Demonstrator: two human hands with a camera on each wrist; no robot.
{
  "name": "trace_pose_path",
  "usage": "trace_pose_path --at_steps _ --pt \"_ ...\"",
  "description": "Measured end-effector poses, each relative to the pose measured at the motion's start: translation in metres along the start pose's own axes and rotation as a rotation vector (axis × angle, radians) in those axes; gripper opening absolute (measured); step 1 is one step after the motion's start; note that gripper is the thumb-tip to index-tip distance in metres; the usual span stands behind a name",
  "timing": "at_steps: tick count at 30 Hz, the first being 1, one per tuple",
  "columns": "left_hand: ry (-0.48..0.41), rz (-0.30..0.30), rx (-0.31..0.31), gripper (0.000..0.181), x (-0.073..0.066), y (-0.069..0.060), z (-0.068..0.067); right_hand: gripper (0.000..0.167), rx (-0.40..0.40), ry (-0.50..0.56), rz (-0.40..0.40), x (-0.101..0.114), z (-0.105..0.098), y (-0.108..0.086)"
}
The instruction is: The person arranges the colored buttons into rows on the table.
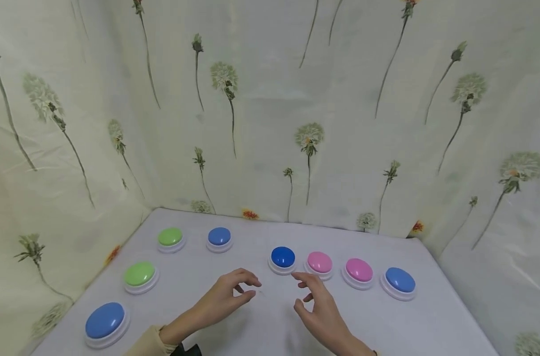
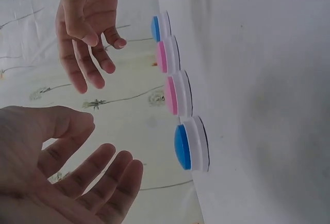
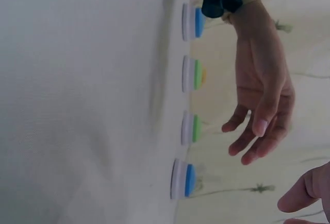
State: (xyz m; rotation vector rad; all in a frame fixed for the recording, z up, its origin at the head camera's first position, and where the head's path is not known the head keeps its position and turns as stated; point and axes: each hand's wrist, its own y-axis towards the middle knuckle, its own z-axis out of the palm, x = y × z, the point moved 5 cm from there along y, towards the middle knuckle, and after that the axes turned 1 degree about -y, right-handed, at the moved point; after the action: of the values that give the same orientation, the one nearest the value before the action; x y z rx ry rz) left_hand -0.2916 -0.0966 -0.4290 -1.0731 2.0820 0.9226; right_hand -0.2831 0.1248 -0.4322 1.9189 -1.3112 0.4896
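Both hands hover over the white table with nothing in them, fingers loosely bent. The left hand (image 1: 227,292) is left of centre, its fingertips pointing right; in the left wrist view this hand (image 2: 67,162) shows its palm side. Facing it is the right hand (image 1: 318,311), also seen in the left wrist view (image 2: 90,28). Just beyond the right fingertips sits a dark blue dome button (image 1: 282,257) on a white round base. To its right stand a light pink button (image 1: 319,262), a deeper pink button (image 1: 359,270) and a blue button (image 1: 400,280).
On the left stand a large blue button (image 1: 104,320), a green button (image 1: 139,274), another green button (image 1: 170,237) and a blue button (image 1: 219,236). Dandelion-printed cloth (image 1: 261,123) walls the white tabletop (image 1: 247,240) at the back and sides.
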Motion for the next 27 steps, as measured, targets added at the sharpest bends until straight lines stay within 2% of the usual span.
trace_pose_path --at_steps 5,12,15,18,21,27 --pt "0.023 0.0 -0.081 0.022 0.01 -0.007 -0.019 0.059 0.023 -0.001 -0.043 0.007 0.012 0.011" --pt "0.08 -0.019 -0.269 0.027 0.032 -0.008 -0.056 0.064 0.018 0.043 -0.145 0.011 0.032 0.044" --pt "0.106 -0.037 -0.346 0.029 0.048 -0.006 -0.066 0.067 0.03 0.087 -0.132 0.012 0.043 0.061" --pt "0.119 -0.065 -0.392 0.034 0.064 -0.006 -0.074 0.071 0.06 0.125 -0.096 0.011 0.056 0.079" --pt "0.114 -0.117 -0.402 0.042 0.079 -0.005 -0.084 0.076 0.107 0.136 -0.059 0.011 0.068 0.095" --pt "0.065 -0.265 -0.334 0.061 0.103 0.005 -0.106 0.085 0.211 0.142 -0.011 0.006 0.089 0.123"
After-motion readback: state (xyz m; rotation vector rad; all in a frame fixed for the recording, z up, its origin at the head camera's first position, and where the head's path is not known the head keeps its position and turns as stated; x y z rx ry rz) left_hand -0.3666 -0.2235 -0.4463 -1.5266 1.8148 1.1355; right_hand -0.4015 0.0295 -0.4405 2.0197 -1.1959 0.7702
